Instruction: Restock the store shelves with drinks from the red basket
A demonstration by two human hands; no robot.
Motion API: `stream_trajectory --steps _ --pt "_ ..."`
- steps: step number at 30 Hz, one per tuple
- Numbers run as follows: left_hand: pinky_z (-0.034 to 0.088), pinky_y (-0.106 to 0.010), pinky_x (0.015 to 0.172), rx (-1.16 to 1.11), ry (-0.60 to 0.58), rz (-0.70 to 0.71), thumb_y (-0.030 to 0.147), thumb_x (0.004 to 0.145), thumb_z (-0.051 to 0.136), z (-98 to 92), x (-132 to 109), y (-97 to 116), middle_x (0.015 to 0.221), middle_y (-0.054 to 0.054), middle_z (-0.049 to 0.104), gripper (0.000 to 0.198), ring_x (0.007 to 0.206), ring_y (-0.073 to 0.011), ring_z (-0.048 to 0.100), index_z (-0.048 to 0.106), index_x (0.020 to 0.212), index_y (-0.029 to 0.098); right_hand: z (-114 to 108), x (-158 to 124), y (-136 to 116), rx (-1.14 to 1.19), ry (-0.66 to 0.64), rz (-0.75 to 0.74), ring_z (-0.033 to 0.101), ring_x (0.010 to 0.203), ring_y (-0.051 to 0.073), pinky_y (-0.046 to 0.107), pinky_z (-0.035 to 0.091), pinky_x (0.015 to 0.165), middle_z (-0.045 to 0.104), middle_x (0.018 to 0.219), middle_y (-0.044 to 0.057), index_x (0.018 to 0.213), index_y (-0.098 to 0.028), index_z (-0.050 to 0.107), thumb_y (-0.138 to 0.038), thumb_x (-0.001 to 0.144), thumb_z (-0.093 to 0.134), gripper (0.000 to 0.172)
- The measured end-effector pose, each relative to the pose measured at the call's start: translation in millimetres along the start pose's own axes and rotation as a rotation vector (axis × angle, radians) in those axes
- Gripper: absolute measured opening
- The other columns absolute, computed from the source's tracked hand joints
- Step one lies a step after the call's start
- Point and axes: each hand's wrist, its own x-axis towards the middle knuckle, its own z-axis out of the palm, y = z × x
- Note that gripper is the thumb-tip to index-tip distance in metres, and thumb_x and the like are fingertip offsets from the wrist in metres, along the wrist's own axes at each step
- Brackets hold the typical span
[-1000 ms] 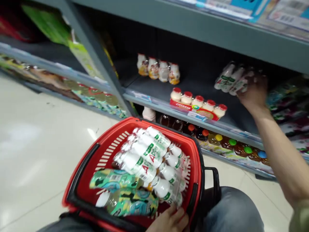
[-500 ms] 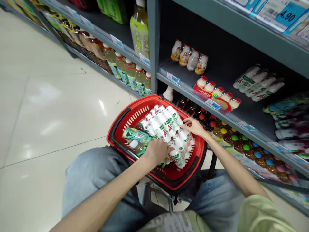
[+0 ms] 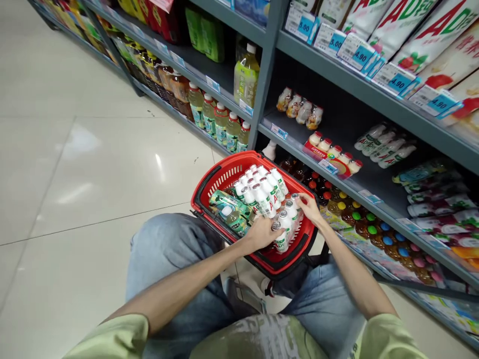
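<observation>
The pack of white bottles [image 3: 287, 223] lies against the right wall of the red basket [image 3: 214, 183], its row spanning both hands. The left hand [image 3: 262, 233] clasps the pack's near end in its grip. The right hand [image 3: 309, 208] touches the far end, and I cannot tell whether that grip has closed.

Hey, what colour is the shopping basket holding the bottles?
The basket is red with black trim, shown clearly in the head view.
</observation>
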Motion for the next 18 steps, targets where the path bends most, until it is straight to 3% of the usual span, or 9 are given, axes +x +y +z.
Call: stream_trajectory --steps 4,7,9,11,14,18 --pt "0.041 -0.027 0.063 -0.097 0.198 0.054 0.044 0.088 0.065 -26.2 -9 14 0.061 -0.006 0.066 0.035 0.063 -0.0205 0.066 0.071 0.072 0.014 -19 -9 -27 0.097 0.125 -0.043 0.068 0.098 0.024 0.039 0.054 0.092 0.075 0.109 0.012 0.107 -0.018 0.069 -0.068 0.079 0.069 0.057" --pt "0.034 -0.025 0.057 -0.295 0.406 0.071 0.044 0.087 0.066 -61.9 -6 25 0.058 0.0 0.062 0.032 0.054 -0.0137 0.053 0.073 0.079 0.014 -26 -12 -54 0.233 0.253 -0.055 0.069 0.094 0.022 0.034 0.055 0.085 0.074 0.109 0.01 0.11 -0.019 0.064 -0.07 0.081 0.067 0.059" --pt "0.03 -0.024 0.055 -0.486 0.507 0.1 0.047 0.087 0.066 -84.3 1 27 0.059 0.002 0.059 0.034 0.052 -0.0112 0.046 0.073 0.081 0.014 -24 -15 -73 0.346 0.248 -0.044 0.07 0.091 0.022 0.032 0.055 0.078 0.074 0.107 0.008 0.11 -0.021 0.062 -0.077 0.08 0.064 0.064" --pt "0.028 -0.024 0.053 -0.707 0.54 0.123 0.049 0.086 0.068 -100.6 9 26 0.059 0.003 0.056 0.037 0.053 -0.01 0.042 0.068 0.072 0.015 -18 -18 -89 0.45 0.155 -0.009 0.07 0.089 0.022 0.032 0.056 0.074 0.074 0.104 0.007 0.111 -0.021 0.062 -0.08 0.075 0.067 0.069" --pt "0.029 -0.023 0.051 -0.942 0.518 0.103 0.047 0.08 0.074 -112.3 22 21 0.059 0.003 0.054 0.038 0.053 -0.0089 0.043 0.061 0.063 0.016 -7 -20 -109 0.545 0.045 0.072 0.069 0.082 0.021 0.031 0.056 0.071 0.073 0.095 0.005 0.107 -0.021 0.066 -0.07 0.066 0.082 0.066" --pt "0.031 -0.022 0.05 -1.039 0.499 -0.005 0.043 0.078 0.075 -112.1 36 17 0.061 0.001 0.06 0.032 0.052 -0.0082 0.045 0.067 0.068 0.014 -2 -18 -123 0.581 0.124 0.097 0.062 0.068 0.015 0.026 0.049 0.062 0.069 0.081 0.001 0.095 -0.018 0.068 -0.057 0.068 0.087 0.05"
